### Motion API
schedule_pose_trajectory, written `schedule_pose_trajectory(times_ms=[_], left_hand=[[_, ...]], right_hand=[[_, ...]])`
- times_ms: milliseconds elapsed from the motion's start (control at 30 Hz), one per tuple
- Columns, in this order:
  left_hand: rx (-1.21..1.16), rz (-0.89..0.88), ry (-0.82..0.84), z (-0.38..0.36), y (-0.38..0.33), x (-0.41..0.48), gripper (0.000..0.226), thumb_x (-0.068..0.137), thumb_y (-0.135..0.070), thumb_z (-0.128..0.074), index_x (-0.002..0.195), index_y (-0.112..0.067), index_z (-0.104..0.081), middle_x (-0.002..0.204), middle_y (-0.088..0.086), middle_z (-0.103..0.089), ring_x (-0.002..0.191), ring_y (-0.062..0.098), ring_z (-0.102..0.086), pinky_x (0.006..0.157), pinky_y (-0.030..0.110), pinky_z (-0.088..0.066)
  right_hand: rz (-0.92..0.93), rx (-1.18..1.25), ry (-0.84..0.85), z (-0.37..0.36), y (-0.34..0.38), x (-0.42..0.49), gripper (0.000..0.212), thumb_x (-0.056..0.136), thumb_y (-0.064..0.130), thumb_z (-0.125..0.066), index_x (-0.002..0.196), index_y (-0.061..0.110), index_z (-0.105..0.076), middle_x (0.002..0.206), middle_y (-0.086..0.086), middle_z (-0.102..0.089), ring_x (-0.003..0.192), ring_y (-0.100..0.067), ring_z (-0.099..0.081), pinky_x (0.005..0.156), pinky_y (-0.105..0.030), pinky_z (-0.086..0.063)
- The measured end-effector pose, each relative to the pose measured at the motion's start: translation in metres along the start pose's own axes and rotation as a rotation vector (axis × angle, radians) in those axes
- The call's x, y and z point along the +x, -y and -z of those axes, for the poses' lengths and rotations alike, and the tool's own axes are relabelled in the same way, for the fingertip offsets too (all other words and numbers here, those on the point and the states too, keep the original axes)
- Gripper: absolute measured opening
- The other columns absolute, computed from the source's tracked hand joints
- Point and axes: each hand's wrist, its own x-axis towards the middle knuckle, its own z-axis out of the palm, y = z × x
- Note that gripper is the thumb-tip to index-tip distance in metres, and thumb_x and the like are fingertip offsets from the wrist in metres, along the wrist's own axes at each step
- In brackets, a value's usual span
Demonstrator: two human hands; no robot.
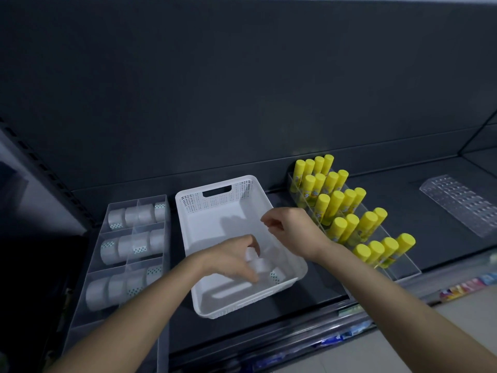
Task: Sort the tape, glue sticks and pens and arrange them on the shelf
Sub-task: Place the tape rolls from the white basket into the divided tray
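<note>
Now the left hand curls round several small white tape rolls low in the white perforated plastic basket, the right hand hovering loosely curled and empty above it, and a roll could slip from so full a grip before reaching the clear divided tray leftward.

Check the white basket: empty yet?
Not empty. The basket holds tape rolls at its near end: the left hand grips some, and one roll lies beside them.
</note>
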Motion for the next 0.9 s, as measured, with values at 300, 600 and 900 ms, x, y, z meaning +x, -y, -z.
schedule_pose_trajectory(times_ms=[300, 600, 900], left_hand=[[0.114, 0.018, -0.119, 0.011, 0.004, -0.010, 0.039, 0.065, -0.019, -0.067, 0.097, -0.023, -0.047, 0.074, -0.003, -0.053, 0.055, 0.009, -0.049, 0.039, 0.018, -0.034], [-0.389, -0.024, -0.509, 0.045, 0.019, -0.042, 0.034, 0.059, -0.015, -0.070, 0.088, -0.020, -0.054, 0.080, -0.001, -0.056, 0.055, 0.003, -0.051, 0.048, 0.018, -0.045], [-0.976, -0.075, -0.658, 0.050, 0.034, -0.067, 0.041, 0.064, -0.006, -0.074, 0.101, -0.017, -0.062, 0.104, 0.007, -0.062, 0.077, 0.016, -0.064, 0.069, 0.033, -0.058]], right_hand=[[0.099, -0.152, 0.372, 0.013, 0.004, 0.004, 0.036, 0.082, 0.014, -0.068, 0.117, 0.017, -0.063, 0.114, -0.002, -0.062, 0.101, -0.021, -0.057, 0.087, -0.026, -0.044], [0.161, -0.563, 0.889, -0.007, 0.027, 0.011, 0.073, 0.081, 0.020, -0.065, 0.143, 0.034, -0.029, 0.129, -0.009, -0.039, 0.112, -0.030, -0.051, 0.087, -0.038, -0.048], [-0.059, -0.164, 0.852, -0.026, 0.021, 0.028, 0.051, 0.077, 0.013, -0.064, 0.123, 0.027, -0.050, 0.113, -0.008, -0.055, 0.097, -0.029, -0.062, 0.080, -0.044, -0.056]])
